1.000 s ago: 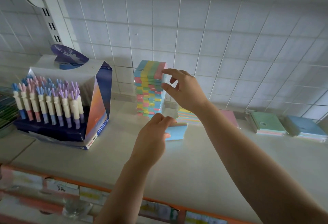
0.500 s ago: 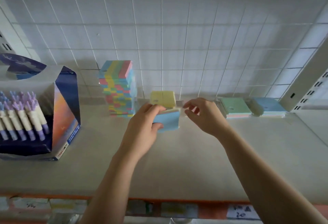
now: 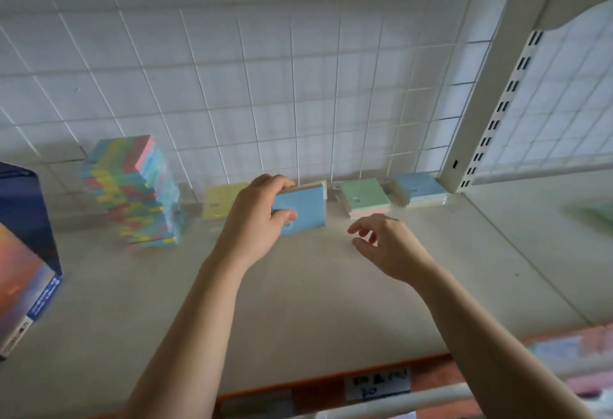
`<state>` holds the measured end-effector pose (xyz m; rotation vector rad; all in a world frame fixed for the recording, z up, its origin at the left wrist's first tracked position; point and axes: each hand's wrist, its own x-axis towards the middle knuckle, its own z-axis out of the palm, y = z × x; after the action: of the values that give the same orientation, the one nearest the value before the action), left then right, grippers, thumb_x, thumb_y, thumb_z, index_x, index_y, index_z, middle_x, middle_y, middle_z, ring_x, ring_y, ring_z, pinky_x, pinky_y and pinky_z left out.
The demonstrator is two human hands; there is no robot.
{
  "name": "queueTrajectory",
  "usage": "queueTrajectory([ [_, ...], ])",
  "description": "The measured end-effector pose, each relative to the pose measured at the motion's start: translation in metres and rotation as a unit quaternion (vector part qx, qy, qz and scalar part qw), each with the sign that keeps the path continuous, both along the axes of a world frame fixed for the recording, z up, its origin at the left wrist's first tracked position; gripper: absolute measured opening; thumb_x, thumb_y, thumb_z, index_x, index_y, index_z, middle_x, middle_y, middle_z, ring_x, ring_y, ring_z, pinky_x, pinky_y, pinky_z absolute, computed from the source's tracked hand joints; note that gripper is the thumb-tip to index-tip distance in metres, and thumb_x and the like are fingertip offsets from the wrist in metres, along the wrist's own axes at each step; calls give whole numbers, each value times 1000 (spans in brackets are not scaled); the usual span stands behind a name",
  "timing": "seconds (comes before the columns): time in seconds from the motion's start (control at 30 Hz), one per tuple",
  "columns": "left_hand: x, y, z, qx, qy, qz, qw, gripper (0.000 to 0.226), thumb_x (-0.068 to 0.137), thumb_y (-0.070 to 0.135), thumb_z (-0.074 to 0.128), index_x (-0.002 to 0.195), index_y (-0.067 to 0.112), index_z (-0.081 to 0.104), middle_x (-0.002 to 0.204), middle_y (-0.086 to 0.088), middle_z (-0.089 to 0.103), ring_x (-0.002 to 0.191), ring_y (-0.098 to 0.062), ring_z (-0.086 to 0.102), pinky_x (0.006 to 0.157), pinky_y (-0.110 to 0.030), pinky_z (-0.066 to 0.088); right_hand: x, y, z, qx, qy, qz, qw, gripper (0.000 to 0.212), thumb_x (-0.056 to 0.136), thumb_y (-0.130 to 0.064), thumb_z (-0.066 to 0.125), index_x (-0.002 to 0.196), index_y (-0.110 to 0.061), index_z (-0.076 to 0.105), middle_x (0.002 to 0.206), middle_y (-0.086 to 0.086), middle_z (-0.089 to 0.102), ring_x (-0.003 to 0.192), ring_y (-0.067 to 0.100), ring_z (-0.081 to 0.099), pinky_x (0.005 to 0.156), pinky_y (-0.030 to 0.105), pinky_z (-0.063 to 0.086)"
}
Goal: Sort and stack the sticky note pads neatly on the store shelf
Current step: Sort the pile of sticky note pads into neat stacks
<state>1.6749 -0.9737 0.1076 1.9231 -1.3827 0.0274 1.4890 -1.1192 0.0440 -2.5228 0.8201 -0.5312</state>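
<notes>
My left hand grips a blue sticky note pad by its left edge and holds it tilted above the shelf. Just to its right, my right hand hovers with loosely spread fingers and holds nothing. A tall multicoloured stack of pads stands at the back left. Along the back wall lie a yellow pad, partly hidden by my left hand, a green pad and a blue pad.
A blue and orange display box stands at the left edge. A white slotted upright and a wire grid panel bound the shelf at the right and back. An orange price strip runs along the front edge.
My right hand has let go of the blue pad and drawn back to the right. My left hand has lifted the pad and carried it rightward. The view has swung to the right.
</notes>
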Motion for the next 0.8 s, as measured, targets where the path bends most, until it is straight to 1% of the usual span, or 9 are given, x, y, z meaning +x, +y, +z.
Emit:
queueTrajectory([
  [0.07, -11, -14, 0, 7, 1, -12, 1000, 32, 73, 4, 72, 102, 16, 62, 96, 6, 56, 86, -10, 51, 70, -13, 32, -16, -7, -1, 9, 10, -20, 1000, 15, 82, -23, 65, 97, -25, 69, 86, -6, 59, 72, 13, 55, 77, 33, 49],
  [0.2, -33, -47, -1, 17, 13, -40, 999, 35, 74, 7, 72, 106, 17, 62, 100, 8, 56, 89, -9, 51, 75, -18, 33, -47, -22, -2, 11, 17, -45, 999, 16, 83, -22, 64, 98, -23, 70, 85, -5, 58, 77, 15, 56, 78, 32, 47],
  [0.27, -44, -64, -2, 23, 20, -51, 998, 35, 75, 8, 72, 106, 18, 62, 100, 10, 55, 89, -9, 51, 76, -20, 34, -62, -30, -2, 9, 17, -57, 998, 15, 83, -22, 64, 97, -22, 70, 85, -4, 58, 77, 15, 55, 76, 31, 47],
  [0.37, -60, -89, -5, 36, 27, -69, 997, 35, 74, 9, 73, 107, 18, 62, 102, 7, 57, 88, -10, 52, 75, -21, 35, -84, -42, -2, 9, 17, -77, 997, 15, 83, -22, 64, 95, -22, 71, 85, -6, 57, 77, 12, 53, 76, 31, 47],
  [0.5, -80, -120, -7, 39, 35, -88, 995, 34, 73, 7, 73, 103, 17, 62, 99, 6, 58, 87, -12, 53, 74, -21, 35, -114, -58, -4, 9, 21, -101, 995, 14, 83, -20, 62, 91, -22, 73, 85, -9, 56, 84, 15, 57, 77, 32, 48],
  [0.63, -96, -153, -13, 46, 33, -84, 995, 33, 75, 4, 71, 105, 14, 62, 100, 4, 58, 89, -13, 52, 74, -19, 32, -142, -74, -5, 8, 17, -121, 992, 14, 82, -21, 62, 87, -26, 74, 88, -8, 60, 87, 16, 59, 77, 29, 48],
  [0.73, -105, -178, -16, 51, 51, -68, 995, 32, 77, 6, 70, 106, 15, 62, 103, 3, 60, 90, -16, 54, 74, -21, 33, -162, -86, -6, 11, 14, -138, 990, 13, 82, -22, 62, 87, -29, 72, 86, -13, 55, 89, 15, 57, 77, 33, 50],
  [0.8, -111, -195, -16, 50, 75, -60, 994, 31, 78, 8, 70, 107, 16, 61, 103, 2, 62, 88, -17, 54, 73, -23, 36, -175, -92, -6, 10, 13, -143, 990, 13, 83, -22, 62, 89, -29, 72, 85, -14, 53, 88, 15, 56, 76, 32, 49],
])
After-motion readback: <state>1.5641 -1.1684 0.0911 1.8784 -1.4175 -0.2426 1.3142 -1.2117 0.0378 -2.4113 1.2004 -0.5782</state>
